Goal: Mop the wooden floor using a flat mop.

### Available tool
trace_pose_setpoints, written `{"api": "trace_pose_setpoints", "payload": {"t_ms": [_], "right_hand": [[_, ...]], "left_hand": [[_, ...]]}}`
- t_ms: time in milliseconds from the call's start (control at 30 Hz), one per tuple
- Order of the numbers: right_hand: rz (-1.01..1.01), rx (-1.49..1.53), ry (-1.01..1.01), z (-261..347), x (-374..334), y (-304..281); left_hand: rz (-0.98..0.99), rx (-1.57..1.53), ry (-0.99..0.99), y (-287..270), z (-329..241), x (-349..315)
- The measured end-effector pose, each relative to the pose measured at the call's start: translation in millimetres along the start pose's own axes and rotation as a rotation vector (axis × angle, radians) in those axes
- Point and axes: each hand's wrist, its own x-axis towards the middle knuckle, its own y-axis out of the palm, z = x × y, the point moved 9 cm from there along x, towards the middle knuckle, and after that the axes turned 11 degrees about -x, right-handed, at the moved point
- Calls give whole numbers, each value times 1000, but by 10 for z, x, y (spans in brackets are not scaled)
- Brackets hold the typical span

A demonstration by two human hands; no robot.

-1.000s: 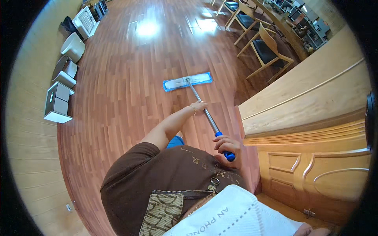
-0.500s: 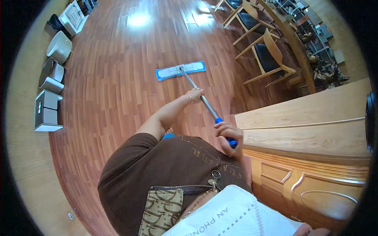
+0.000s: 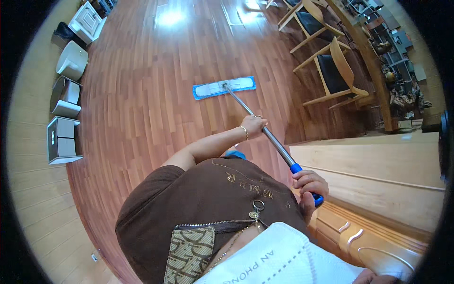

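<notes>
A flat mop lies across the wood floor ahead of me, its wide white head [image 3: 210, 89] edged with blue fringe. From the head a silver pole [image 3: 279, 147] slants back toward my right side and ends in a blue grip [image 3: 318, 199]. My left hand [image 3: 254, 126], with a bracelet at its wrist, is closed round the pole partway down. Higher up, my right hand [image 3: 310, 185] wraps its fingers round the blue grip beside my body.
Wooden chairs [image 3: 333, 71] with black seats stand along a long wooden table [image 3: 373, 61] at the right. A wooden door panel [image 3: 359, 241] is close at my right. Against the left wall are a grey-and-white cabinet [image 3: 64, 141], rounded white bins [image 3: 72, 60] and a white cupboard [image 3: 87, 22].
Both hands have moved right and nearer to me along with the pole. The mop head has shifted slightly right across the floor. Both hands keep their hold.
</notes>
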Motion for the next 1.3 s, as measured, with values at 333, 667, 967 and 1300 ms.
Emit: {"api": "trace_pose_setpoints", "payload": {"t_ms": [333,667,967,1300], "right_hand": [[191,-54,-68,-1016,1452,454],[224,-39,-86,-1446,2076,413],[213,-11,-82,-1635,2627,445],[361,-76,-88,-2382,3281,1347]], "left_hand": [[0,-22,-220,-748,1527,1208],[-175,-60,-250,-1123,1806,1625],[-196,-85,-256,-1318,2191,2037],[-101,8,-329,-1897,3363,2563]]}}
